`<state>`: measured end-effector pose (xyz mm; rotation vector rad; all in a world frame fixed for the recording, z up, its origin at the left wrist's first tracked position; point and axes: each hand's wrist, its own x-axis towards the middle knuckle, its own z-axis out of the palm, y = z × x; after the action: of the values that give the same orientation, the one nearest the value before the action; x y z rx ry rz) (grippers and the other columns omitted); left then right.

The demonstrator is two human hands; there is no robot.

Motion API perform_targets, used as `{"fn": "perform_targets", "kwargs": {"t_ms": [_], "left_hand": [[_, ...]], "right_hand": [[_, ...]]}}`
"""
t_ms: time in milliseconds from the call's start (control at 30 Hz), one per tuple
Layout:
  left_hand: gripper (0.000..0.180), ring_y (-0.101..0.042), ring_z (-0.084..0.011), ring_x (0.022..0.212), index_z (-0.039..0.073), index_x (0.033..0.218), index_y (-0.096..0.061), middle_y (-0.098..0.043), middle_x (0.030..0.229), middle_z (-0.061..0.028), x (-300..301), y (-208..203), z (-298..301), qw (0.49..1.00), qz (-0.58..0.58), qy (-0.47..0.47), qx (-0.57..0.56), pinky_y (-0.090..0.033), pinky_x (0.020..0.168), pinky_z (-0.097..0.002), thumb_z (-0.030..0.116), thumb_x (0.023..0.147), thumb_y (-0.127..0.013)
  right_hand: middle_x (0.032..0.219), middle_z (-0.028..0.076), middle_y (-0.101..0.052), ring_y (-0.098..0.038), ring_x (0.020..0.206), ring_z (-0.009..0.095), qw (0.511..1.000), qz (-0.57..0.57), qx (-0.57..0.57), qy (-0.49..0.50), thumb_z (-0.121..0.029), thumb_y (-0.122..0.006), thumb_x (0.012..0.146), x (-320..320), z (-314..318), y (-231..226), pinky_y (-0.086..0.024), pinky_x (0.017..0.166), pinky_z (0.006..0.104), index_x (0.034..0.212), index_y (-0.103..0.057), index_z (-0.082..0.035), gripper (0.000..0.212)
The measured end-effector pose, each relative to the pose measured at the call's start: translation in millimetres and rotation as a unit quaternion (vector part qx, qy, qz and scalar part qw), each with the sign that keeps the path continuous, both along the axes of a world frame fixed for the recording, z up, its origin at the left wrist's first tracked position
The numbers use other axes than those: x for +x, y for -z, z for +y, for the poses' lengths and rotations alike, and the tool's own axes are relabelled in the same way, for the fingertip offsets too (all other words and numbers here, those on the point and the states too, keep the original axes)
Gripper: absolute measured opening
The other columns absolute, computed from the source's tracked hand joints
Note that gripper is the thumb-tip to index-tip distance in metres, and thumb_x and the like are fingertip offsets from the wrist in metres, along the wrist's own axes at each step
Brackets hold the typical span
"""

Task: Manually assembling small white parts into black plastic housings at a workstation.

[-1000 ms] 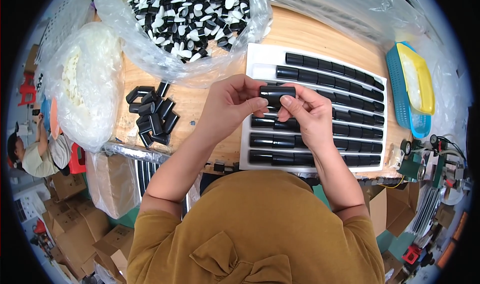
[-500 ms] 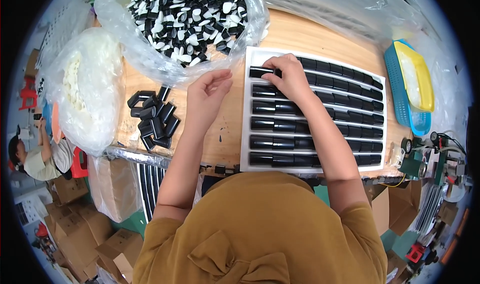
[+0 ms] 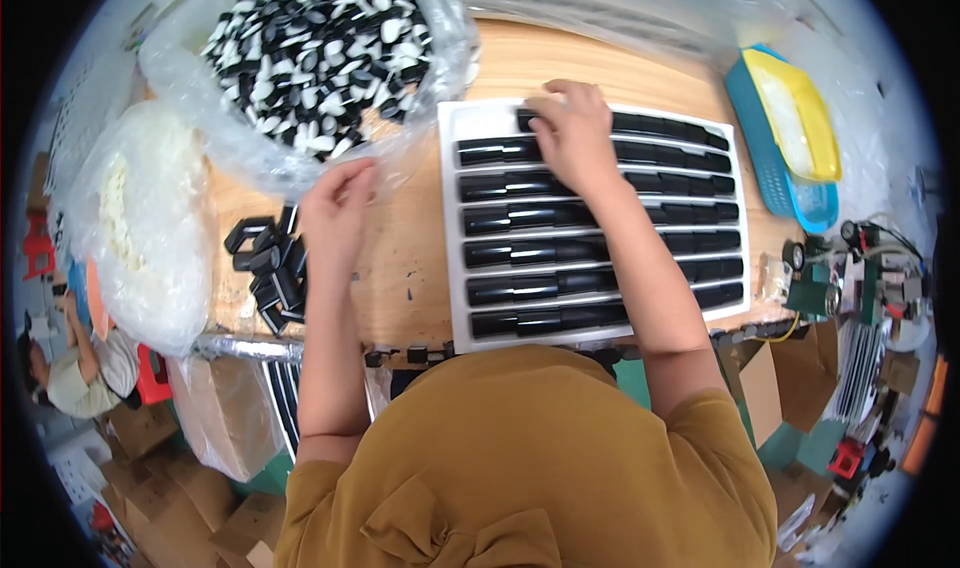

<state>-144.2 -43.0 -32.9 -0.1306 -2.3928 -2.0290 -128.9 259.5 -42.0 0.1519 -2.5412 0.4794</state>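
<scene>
My right hand (image 3: 574, 136) reaches over the top row of a white tray (image 3: 476, 120). Its thumb and index finger close around a black, tube-shaped piece (image 3: 525, 120) at the left end of that row; part of the piece is hidden under the hand. Left of it the top slot shows bare white. The rows below hold glossy black pieces (image 3: 500, 218) laid end to end. My left hand (image 3: 335, 213) hovers over the table between the tray and a loose heap of black pieces (image 3: 270, 268). Its fingers are loosely bent, with nothing visible in them.
A clear plastic bag (image 3: 445, 53) full of small black and white parts lies at the back left, beside a second bag of cream-coloured parts (image 3: 130, 218). Blue (image 3: 760, 138) and yellow baskets (image 3: 825, 133) stand right of the tray. Small machinery (image 3: 815, 293) sits at the right table edge.
My right hand has moved from the left end of the second row to the top row. My left hand has drawn away from the tray, toward the heap. The whole view has shifted.
</scene>
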Motion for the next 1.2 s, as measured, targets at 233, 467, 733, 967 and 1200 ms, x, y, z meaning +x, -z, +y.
{"fn": "perform_targets", "kwargs": {"t_ms": [233, 467, 733, 967, 1200], "left_hand": [[0.02, -0.06, -0.0083, 0.081, 0.001, 0.105, -0.069, -0.068, 0.096, -0.0038, -7.6, -3.2, -34.0, 0.997, -0.025, -0.066, -0.035, -0.048, 0.071, -0.0233, 0.013, 0.09, -0.064], [0.017, -0.058, -0.0065, 0.075, 0.0, 0.1, -0.07, -0.067, 0.087, -0.0006, -12.5, -6.5, -16.0, 0.998, 0.001, -0.067, -0.018, -0.046, 0.065, -0.0222, 0.012, 0.089, -0.065], [0.017, -0.059, -0.0083, 0.075, 0.0, 0.098, -0.07, -0.068, 0.086, -0.0023, -38.5, 3.8, -43.1, 0.984, 0.065, -0.115, -0.118, -0.048, 0.066, -0.025, 0.013, 0.089, -0.064], [0.013, -0.064, -0.0357, 0.079, 0.002, 0.084, -0.067, -0.065, 0.084, -0.0143, -78.0, 22.2, -18.1, 0.89, 0.241, -0.056, -0.382, -0.051, 0.07, -0.0435, 0.012, 0.078, -0.069], [0.028, -0.065, -0.0323, 0.085, 0.007, 0.101, -0.068, -0.067, 0.094, -0.0139, -84.5, 19.6, -3.2, 0.84, 0.137, -0.021, -0.524, -0.051, 0.072, -0.0425, 0.018, 0.076, -0.071]], "right_hand": [[0.122, 0.018, -0.057, -0.049, 0.114, 0.04, 0.827, -0.09, 0.083, 0.548, -0.039, -0.063, 0.083, 43.0, 199.8, 21.6, -0.037, 0.096, 0.0527, 0.113, -0.067, -0.015, 0.038], [0.123, 0.017, -0.057, -0.045, 0.118, 0.041, 0.797, -0.206, 0.096, 0.56, -0.055, -0.058, 0.083, 51.9, 234.0, 42.2, -0.036, 0.095, 0.0562, 0.108, -0.069, -0.012, 0.051], [0.101, 0.009, -0.069, -0.057, 0.106, 0.034, 0.813, -0.163, -0.011, 0.56, -0.054, -0.067, 0.077, 52.3, 231.1, 28.7, -0.041, 0.089, 0.0521, 0.102, -0.07, -0.015, 0.046], [0.094, 0.004, -0.07, -0.065, 0.091, 0.025, 0.856, -0.112, -0.113, 0.492, -0.043, -0.078, 0.071, 44.9, 254.4, 42.9, -0.047, 0.081, 0.0426, 0.099, -0.065, -0.012, 0.044], [0.087, 0.007, -0.07, -0.065, 0.08, 0.016, 0.891, -0.062, -0.302, 0.333, -0.029, -0.082, 0.071, 41.9, 250.1, 60.3, -0.049, 0.075, 0.0303, 0.1, -0.068, -0.001, 0.042]]}}
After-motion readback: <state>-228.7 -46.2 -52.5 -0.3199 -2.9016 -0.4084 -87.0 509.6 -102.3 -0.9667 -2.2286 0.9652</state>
